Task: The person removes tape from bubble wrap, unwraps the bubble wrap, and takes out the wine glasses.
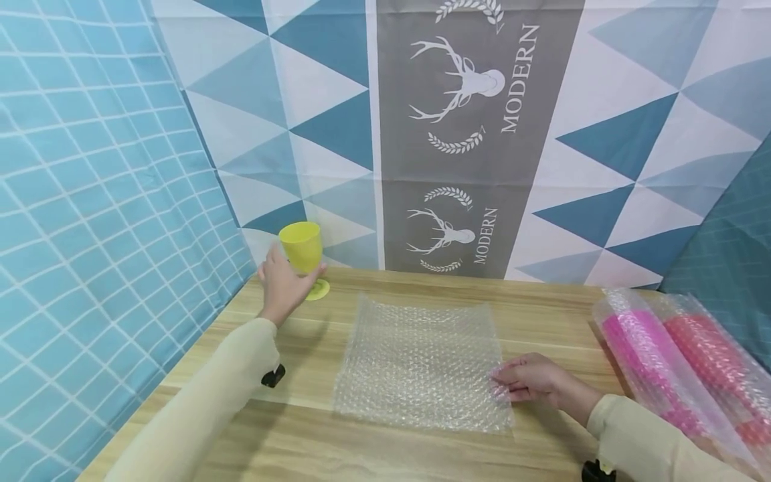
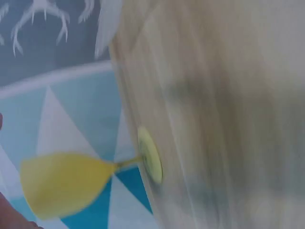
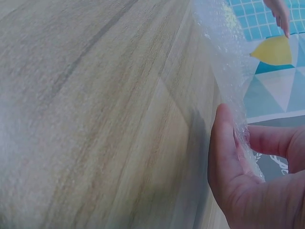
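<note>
A yellow plastic goblet [image 1: 303, 248] stands upright at the far left of the table, its round foot on the wood. My left hand [image 1: 284, 281] is right beside it, thumb and fingers spread apart. In the left wrist view the goblet [image 2: 66, 183] appears sideways and blurred, with only bits of fingers at the left edge. A clear sheet of bubble wrap [image 1: 421, 365] lies flat in the middle of the table. At its right edge, my right hand [image 1: 530, 379] pinches the film between thumb and fingers. The right wrist view shows the bubble wrap [image 3: 224, 52] lifted there.
Two bubble-wrapped bundles lie at the right side of the table, one pink [image 1: 647, 361] and one red [image 1: 711, 355]. A patterned cloth [image 1: 458, 161] hangs behind the wooden table [image 1: 301, 435], and a blue checked cloth [image 1: 90, 201] hangs along the left.
</note>
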Tool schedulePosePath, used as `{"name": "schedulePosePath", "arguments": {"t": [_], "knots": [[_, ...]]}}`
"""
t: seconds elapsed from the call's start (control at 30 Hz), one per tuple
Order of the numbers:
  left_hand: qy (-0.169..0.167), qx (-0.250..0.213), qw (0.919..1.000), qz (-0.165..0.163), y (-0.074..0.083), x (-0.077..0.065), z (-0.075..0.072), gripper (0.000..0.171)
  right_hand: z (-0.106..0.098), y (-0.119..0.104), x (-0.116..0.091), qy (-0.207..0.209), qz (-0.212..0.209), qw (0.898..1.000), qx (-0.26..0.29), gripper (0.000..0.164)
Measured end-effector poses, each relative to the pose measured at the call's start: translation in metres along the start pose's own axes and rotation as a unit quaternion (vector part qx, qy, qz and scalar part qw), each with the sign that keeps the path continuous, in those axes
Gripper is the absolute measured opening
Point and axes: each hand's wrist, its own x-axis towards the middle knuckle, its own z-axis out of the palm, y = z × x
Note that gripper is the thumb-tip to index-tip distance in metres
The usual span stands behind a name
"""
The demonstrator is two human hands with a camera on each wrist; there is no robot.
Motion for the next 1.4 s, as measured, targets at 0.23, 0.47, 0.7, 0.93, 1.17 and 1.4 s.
{"name": "schedulePosePath", "arguments": {"t": [0.23, 0.47, 0.7, 0.93, 1.17, 1.4], "knots": [[-0.03, 0.001, 0.9994, -0.015, 0.035, -0.043, 0.004, 0.083, -0.002, 0.003, 0.001, -0.006, 0.001, 1.0, -0.007, 0.029], [-0.101, 0.007, 0.9945, -0.027, 0.052, -0.07, 0.003, 0.086, -0.003, 0.005, 0.001, -0.002, 0.007, 1.0, -0.006, 0.045], [-0.182, -0.01, 0.9806, -0.072, 0.049, -0.093, 0.005, 0.074, -0.003, 0.008, -0.001, 0.013, 0.008, 1.0, -0.007, 0.055], [-0.212, -0.014, 0.973, -0.089, 0.045, -0.109, 0.002, 0.054, -0.004, 0.007, -0.005, 0.004, -0.005, 1.0, -0.012, 0.053], [-0.267, -0.001, 0.9552, -0.128, 0.043, -0.12, 0.001, 0.053, -0.006, 0.007, -0.009, -0.006, -0.012, 1.0, -0.015, 0.05], [-0.289, -0.017, 0.946, -0.145, 0.042, -0.129, 0.003, 0.033, -0.011, 0.006, -0.013, -0.006, -0.01, 1.0, -0.018, 0.05]]}}
